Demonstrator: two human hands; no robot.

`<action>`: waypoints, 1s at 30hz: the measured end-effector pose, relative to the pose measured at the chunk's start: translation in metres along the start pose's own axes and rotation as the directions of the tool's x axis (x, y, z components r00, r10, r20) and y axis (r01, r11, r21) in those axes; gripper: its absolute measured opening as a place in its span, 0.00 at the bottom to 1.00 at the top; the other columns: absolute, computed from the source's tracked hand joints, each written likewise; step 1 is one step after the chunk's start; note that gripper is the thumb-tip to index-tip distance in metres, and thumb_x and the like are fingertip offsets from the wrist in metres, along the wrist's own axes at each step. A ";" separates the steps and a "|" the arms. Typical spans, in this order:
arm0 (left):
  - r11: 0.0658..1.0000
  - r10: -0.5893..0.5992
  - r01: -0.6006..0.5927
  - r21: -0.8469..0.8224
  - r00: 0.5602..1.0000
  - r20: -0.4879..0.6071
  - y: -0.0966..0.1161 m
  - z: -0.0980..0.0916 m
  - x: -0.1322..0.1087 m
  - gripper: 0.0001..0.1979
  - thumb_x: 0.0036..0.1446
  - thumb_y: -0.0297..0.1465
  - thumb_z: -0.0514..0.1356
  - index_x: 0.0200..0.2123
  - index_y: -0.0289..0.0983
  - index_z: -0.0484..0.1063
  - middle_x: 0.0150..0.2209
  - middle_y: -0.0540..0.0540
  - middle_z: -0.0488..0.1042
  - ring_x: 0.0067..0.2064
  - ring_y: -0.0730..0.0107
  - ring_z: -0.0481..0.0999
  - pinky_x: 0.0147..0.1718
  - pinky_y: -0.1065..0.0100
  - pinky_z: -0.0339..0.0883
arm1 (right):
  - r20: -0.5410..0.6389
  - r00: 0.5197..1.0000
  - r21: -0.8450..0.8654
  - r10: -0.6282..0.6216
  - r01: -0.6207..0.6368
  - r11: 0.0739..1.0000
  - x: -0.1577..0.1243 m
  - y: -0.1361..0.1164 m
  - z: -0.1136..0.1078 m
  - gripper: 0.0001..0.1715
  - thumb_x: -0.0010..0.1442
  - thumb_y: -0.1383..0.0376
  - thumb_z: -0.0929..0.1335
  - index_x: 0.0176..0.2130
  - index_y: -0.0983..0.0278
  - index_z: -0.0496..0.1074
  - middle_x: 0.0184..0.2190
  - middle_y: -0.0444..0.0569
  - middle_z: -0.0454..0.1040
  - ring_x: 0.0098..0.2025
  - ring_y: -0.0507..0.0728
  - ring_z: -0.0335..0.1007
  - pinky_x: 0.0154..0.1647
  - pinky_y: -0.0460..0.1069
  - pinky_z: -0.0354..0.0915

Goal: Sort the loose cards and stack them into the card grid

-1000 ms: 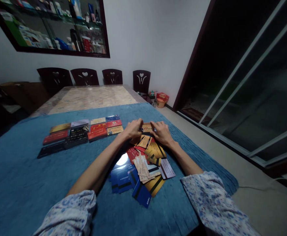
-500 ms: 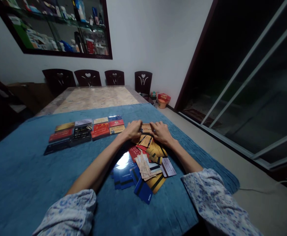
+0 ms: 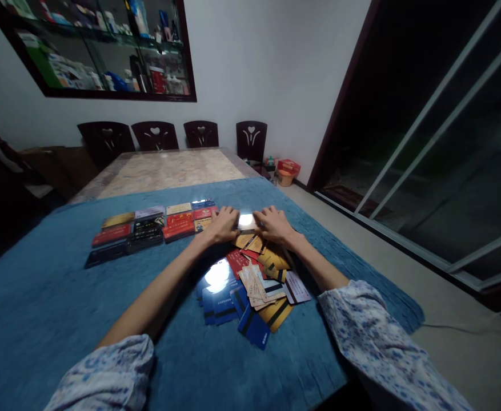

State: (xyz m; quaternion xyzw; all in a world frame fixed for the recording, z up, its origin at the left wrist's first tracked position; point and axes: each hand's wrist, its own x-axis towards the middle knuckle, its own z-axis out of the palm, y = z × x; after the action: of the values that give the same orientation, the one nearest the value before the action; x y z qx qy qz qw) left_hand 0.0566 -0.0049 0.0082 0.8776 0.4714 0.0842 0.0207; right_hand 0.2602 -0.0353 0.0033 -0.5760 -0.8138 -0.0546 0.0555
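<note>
Meanwhile, wall cab. (image 3: pixel 121 96) has btls (image 3: pixel 111 21), L hand (image 3: pixel 225 224) & R hand (image 3: pixel 273 223) w/ card (image 3: pixel 246 222).

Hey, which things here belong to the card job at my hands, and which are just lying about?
Part of the job:
shiny card between your left hand and right hand
loose card pile
card stacks to the left

Just lying about:
dark chairs
red canister on the shelf
orange tub on the floor
</note>
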 end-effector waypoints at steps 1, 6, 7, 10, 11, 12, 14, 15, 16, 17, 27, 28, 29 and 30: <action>1.000 -0.003 0.003 0.005 1.000 -0.001 -0.002 0.000 -0.001 0.15 0.56 0.30 0.61 0.48 0.37 0.71 0.52 0.37 0.72 0.58 0.45 0.67 0.55 0.46 0.61 | 0.010 1.000 -0.003 -0.003 0.003 1.000 0.002 -0.002 -0.001 0.19 0.65 0.62 0.68 0.55 0.60 0.71 0.53 0.60 0.73 0.55 0.67 0.61 0.47 0.57 0.60; 1.000 -0.004 0.004 0.025 1.000 0.009 -0.015 -0.005 -0.008 0.14 0.56 0.32 0.62 0.47 0.37 0.71 0.53 0.37 0.72 0.57 0.46 0.66 0.54 0.46 0.59 | 0.051 0.999 -0.010 -0.018 0.018 1.000 0.013 -0.013 -0.006 0.24 0.66 0.62 0.68 0.60 0.61 0.69 0.57 0.62 0.71 0.58 0.69 0.59 0.50 0.59 0.62; 1.000 -0.006 0.006 0.022 1.000 0.011 -0.018 -0.006 -0.009 0.15 0.56 0.32 0.62 0.47 0.37 0.71 0.53 0.37 0.73 0.58 0.46 0.66 0.54 0.47 0.59 | 0.056 0.998 -0.004 -0.024 0.024 1.000 0.016 -0.015 -0.007 0.24 0.66 0.61 0.68 0.60 0.61 0.69 0.57 0.62 0.71 0.58 0.69 0.59 0.51 0.60 0.62; 0.999 -0.024 0.024 0.021 0.999 0.021 -0.026 -0.011 -0.014 0.15 0.56 0.32 0.61 0.47 0.37 0.71 0.53 0.37 0.73 0.58 0.46 0.66 0.55 0.46 0.58 | 0.067 0.997 0.018 -0.041 0.040 0.999 0.022 -0.023 -0.009 0.22 0.66 0.60 0.68 0.59 0.60 0.69 0.57 0.62 0.71 0.58 0.69 0.59 0.51 0.61 0.62; 0.999 -0.035 0.035 0.029 0.999 0.024 -0.028 -0.012 -0.015 0.15 0.56 0.32 0.61 0.47 0.37 0.71 0.53 0.37 0.73 0.58 0.46 0.66 0.55 0.46 0.58 | 0.071 0.996 0.026 -0.048 0.046 0.999 0.025 -0.025 -0.009 0.21 0.66 0.60 0.68 0.57 0.60 0.70 0.56 0.61 0.71 0.58 0.69 0.59 0.51 0.61 0.62; 0.998 -0.046 0.045 0.038 0.999 0.028 -0.030 -0.013 -0.017 0.15 0.55 0.32 0.61 0.47 0.38 0.71 0.54 0.37 0.73 0.58 0.46 0.66 0.55 0.46 0.58 | 0.076 0.996 0.033 -0.054 0.051 0.998 0.027 -0.028 -0.009 0.20 0.66 0.60 0.68 0.56 0.60 0.71 0.56 0.61 0.71 0.58 0.69 0.59 0.50 0.61 0.62; 0.997 -0.064 0.062 0.053 0.997 0.033 -0.035 -0.016 -0.020 0.14 0.55 0.33 0.61 0.46 0.38 0.72 0.55 0.36 0.72 0.59 0.45 0.66 0.55 0.46 0.58 | 0.088 0.994 0.042 -0.059 0.055 0.998 0.032 -0.033 -0.011 0.18 0.66 0.60 0.68 0.54 0.60 0.71 0.56 0.61 0.71 0.58 0.69 0.58 0.51 0.60 0.62; 0.996 -0.071 0.069 0.058 0.997 0.036 -0.038 -0.017 -0.022 0.14 0.55 0.33 0.61 0.45 0.38 0.72 0.55 0.36 0.72 0.59 0.44 0.66 0.55 0.46 0.59 | 0.094 0.994 0.046 -0.061 0.057 0.997 0.034 -0.036 -0.011 0.18 0.66 0.60 0.68 0.54 0.60 0.71 0.56 0.60 0.70 0.58 0.68 0.58 0.51 0.60 0.62; 0.995 -0.076 0.074 0.061 0.996 0.038 -0.040 -0.019 -0.023 0.14 0.55 0.33 0.61 0.45 0.38 0.73 0.55 0.36 0.72 0.59 0.44 0.66 0.55 0.45 0.59 | 0.101 0.993 0.050 -0.063 0.059 0.997 0.036 -0.039 -0.012 0.17 0.66 0.60 0.67 0.54 0.60 0.71 0.56 0.60 0.70 0.58 0.68 0.58 0.52 0.60 0.62; 0.995 -0.080 0.078 0.062 0.996 0.040 -0.043 -0.020 -0.025 0.13 0.54 0.33 0.61 0.44 0.38 0.73 0.55 0.36 0.72 0.59 0.43 0.66 0.56 0.44 0.59 | 0.109 0.992 0.054 -0.067 0.062 0.997 0.038 -0.042 -0.012 0.17 0.67 0.60 0.67 0.54 0.60 0.71 0.57 0.60 0.70 0.59 0.68 0.58 0.52 0.60 0.62; 0.985 -0.150 0.144 0.092 0.986 0.069 -0.064 -0.029 -0.034 0.14 0.52 0.32 0.60 0.43 0.38 0.74 0.53 0.36 0.74 0.58 0.43 0.70 0.55 0.45 0.63 | 0.134 0.987 0.091 -0.094 0.082 0.992 0.057 -0.065 -0.009 0.20 0.68 0.58 0.67 0.57 0.60 0.70 0.59 0.59 0.69 0.60 0.68 0.59 0.55 0.62 0.63; 0.982 -0.164 0.156 0.104 0.984 0.075 -0.066 -0.029 -0.034 0.14 0.52 0.32 0.60 0.43 0.38 0.74 0.53 0.36 0.74 0.59 0.42 0.70 0.55 0.44 0.63 | 0.131 0.987 0.097 -0.097 0.084 0.992 0.059 -0.067 -0.008 0.21 0.68 0.58 0.67 0.58 0.60 0.69 0.59 0.59 0.69 0.60 0.68 0.59 0.55 0.62 0.63; 0.979 -0.178 0.168 0.115 0.981 0.080 -0.067 -0.030 -0.034 0.15 0.52 0.33 0.60 0.44 0.38 0.75 0.54 0.35 0.74 0.59 0.41 0.70 0.55 0.44 0.63 | 0.128 0.987 0.102 -0.099 0.086 0.991 0.060 -0.069 -0.007 0.21 0.68 0.58 0.67 0.59 0.60 0.69 0.59 0.60 0.69 0.61 0.68 0.59 0.55 0.62 0.64; 0.976 -0.192 0.181 0.123 0.978 0.087 -0.069 -0.030 -0.035 0.15 0.52 0.33 0.60 0.44 0.37 0.75 0.54 0.35 0.74 0.60 0.40 0.70 0.55 0.43 0.63 | 0.127 0.987 0.106 -0.100 0.086 0.991 0.062 -0.071 -0.005 0.22 0.68 0.58 0.67 0.59 0.60 0.69 0.59 0.60 0.69 0.60 0.68 0.59 0.55 0.62 0.64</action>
State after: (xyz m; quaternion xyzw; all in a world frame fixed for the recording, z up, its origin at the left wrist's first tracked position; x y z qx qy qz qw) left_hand -0.0240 0.0031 0.0254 0.8324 0.5541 0.0117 0.0013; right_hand 0.1733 -0.0022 0.0163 -0.5362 -0.8434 0.0219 0.0276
